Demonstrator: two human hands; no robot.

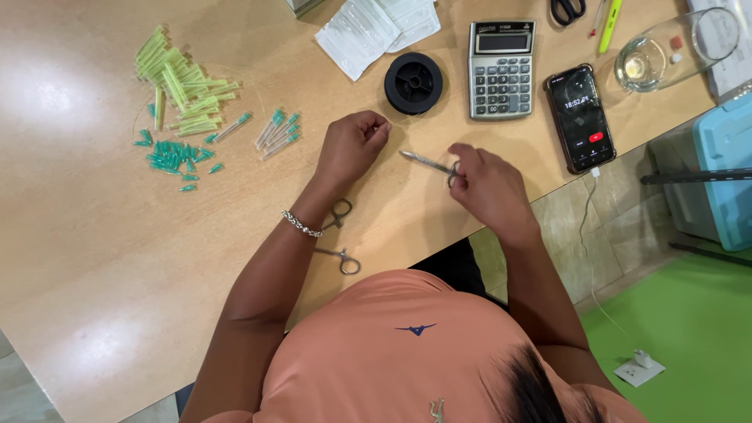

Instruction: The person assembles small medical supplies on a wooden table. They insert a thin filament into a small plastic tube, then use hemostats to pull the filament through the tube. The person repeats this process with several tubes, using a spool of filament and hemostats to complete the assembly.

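Forceps (343, 237) nr edge; R hand (487, 186) overhangs.

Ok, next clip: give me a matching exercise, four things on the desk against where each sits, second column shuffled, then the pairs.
Things:
1. black spool
2. calculator
3. phone
4. green needle caps

Places:
A. far left of the desk, below the yellow-green tubes
B. near the desk's right edge, cable attached
C. just above the left hand
D. between the spool and the phone

Pairs: 1-C, 2-D, 3-B, 4-A

The right hand holds slim metal forceps.
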